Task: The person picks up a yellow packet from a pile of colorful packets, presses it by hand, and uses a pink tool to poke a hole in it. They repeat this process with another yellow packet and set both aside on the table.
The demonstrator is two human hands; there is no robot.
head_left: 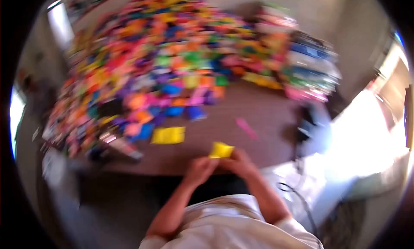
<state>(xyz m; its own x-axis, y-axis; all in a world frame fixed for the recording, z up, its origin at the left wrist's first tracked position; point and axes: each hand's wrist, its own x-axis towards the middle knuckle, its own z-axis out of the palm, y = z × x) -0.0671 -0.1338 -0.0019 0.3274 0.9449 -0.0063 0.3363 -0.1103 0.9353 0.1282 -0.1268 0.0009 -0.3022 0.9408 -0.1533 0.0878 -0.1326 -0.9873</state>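
Both my hands meet at the front edge of the brown table [267,119], around a small yellow piece [221,150] that looks like folded paper or cloth. My left hand [202,169] closes on its left side, and my right hand [238,162] grips its right side. Blur hides the exact finger positions. A flat yellow piece [168,135] lies on the tabletop to the left, beside the heap. Beyond my right hand rests a thin pink strip [246,128].
A large heap of many-coloured pieces [172,55] covers the table's back and left. Stacked packs in clear plastic [312,65] stand at the back right. A dark object [305,122] sits near the right edge, with a cable [297,193] below. A pinkish object [120,145] lies front left.
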